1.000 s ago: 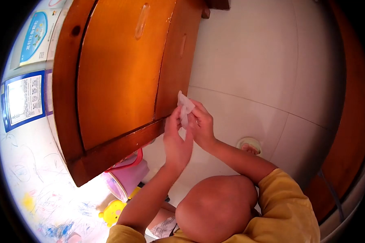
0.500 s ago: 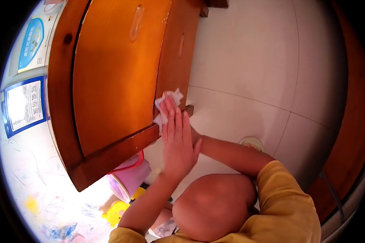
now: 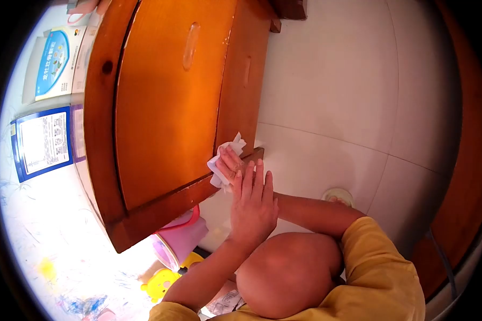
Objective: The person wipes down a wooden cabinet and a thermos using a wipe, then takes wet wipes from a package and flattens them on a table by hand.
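My right hand (image 3: 230,162) presses a crumpled white tissue (image 3: 217,170) against the lower edge of a brown wooden cabinet (image 3: 171,117), near its corner. Bent fingers of that hand lie on top of the tissue. In front of it is my left hand (image 3: 255,206), fingers stretched out and pointing up, with nothing in them. It crosses over the right wrist and hides part of it; I cannot tell whether the two touch. Long grooves run in the cabinet's panels, and pale worn spots mark its edges.
Below the cabinet's corner stands a pink bucket (image 3: 185,235) with a red handle, beside a yellow bear-shaped item (image 3: 159,284). Boxes (image 3: 44,144) lie on the scribbled white surface at left. Pale floor tiles (image 3: 326,80) and a slippered foot (image 3: 338,197) are at right.
The view has shifted slightly. My right hand and the tissue have slid a little down along the cabinet edge. My left hand has moved right and down, uncovering more of the right fingers.
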### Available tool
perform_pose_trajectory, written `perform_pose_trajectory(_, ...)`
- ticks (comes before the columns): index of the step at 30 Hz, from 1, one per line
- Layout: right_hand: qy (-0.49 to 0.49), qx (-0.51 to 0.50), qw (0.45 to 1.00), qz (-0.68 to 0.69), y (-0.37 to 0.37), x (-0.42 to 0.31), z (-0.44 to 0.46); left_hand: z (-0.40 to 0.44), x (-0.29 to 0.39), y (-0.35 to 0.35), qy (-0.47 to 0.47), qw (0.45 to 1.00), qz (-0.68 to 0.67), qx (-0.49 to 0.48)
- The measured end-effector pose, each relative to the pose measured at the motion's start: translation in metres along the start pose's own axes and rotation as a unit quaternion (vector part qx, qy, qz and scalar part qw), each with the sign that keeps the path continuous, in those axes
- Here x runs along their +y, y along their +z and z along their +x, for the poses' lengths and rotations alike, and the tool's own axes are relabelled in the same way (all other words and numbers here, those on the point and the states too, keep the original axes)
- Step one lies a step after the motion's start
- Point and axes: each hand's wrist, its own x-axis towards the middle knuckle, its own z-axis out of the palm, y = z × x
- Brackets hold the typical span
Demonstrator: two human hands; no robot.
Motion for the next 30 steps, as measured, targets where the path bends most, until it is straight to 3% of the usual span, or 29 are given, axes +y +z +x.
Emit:
perform_pose_trajectory(4, -0.027, 0.046, 0.992, -0.117, -0.013, 0.012, 0.023, 0.035, -0.007, -0.012, 0.007, 0.999, 0.041, 0.031)
perform_pose_trajectory(8, -0.002, 0.068, 0.991, -0.114, -0.035, 0.024, 0.057, 0.079, -0.025, -0.016, 0.036, 0.995, 0.048, 0.078)
perform_pose_trajectory(16, -0.013, -0.003, 0.989, -0.149, -0.007, 0.019, -0.006, 0.012, -0.004, 0.029, -0.023, 0.998, 0.015, 0.060)
perform_pose_trajectory(18, -0.033, -0.007, 0.982, -0.187, -0.006, 0.021, -0.003, 0.007, -0.004, 0.034, -0.019, 0.999, 0.001, 0.050)
perform_pose_trajectory(21, -0.094, 0.002, 0.932, -0.350, -0.020, 0.028, 0.030, 0.019, -0.010, 0.033, 0.024, 0.996, 0.005, 0.080)
perform_pose_trajectory(22, -0.129, -0.009, 0.875, -0.467, -0.027, 0.033, 0.044, 0.034, -0.013, 0.029, 0.031, 0.996, 0.007, 0.087)
perform_pose_trajectory(23, -0.176, -0.022, 0.742, -0.646, -0.035, 0.035, 0.055, 0.051, -0.017, 0.024, 0.037, 0.995, 0.009, 0.094)
perform_pose_trajectory(25, -0.251, -0.016, 0.401, -0.881, -0.048, 0.037, 0.067, 0.078, -0.022, 0.017, 0.052, 0.993, 0.015, 0.103)
perform_pose_trajectory(27, -0.278, -0.011, 0.234, -0.932, -0.054, 0.034, 0.067, 0.092, -0.024, 0.019, 0.069, 0.987, -0.051, 0.132)
perform_pose_trajectory(28, -0.269, -0.020, 0.283, -0.920, -0.054, 0.035, 0.062, 0.090, -0.023, 0.020, 0.067, 0.987, -0.051, 0.134)
perform_pose_trajectory(29, -0.238, -0.035, 0.456, -0.857, -0.049, 0.037, 0.055, 0.085, -0.019, 0.022, 0.054, 0.991, -0.037, 0.114)
perform_pose_trajectory(30, -0.192, -0.042, 0.672, -0.714, -0.044, 0.039, 0.046, 0.078, -0.016, 0.025, 0.041, 0.995, -0.022, 0.092)
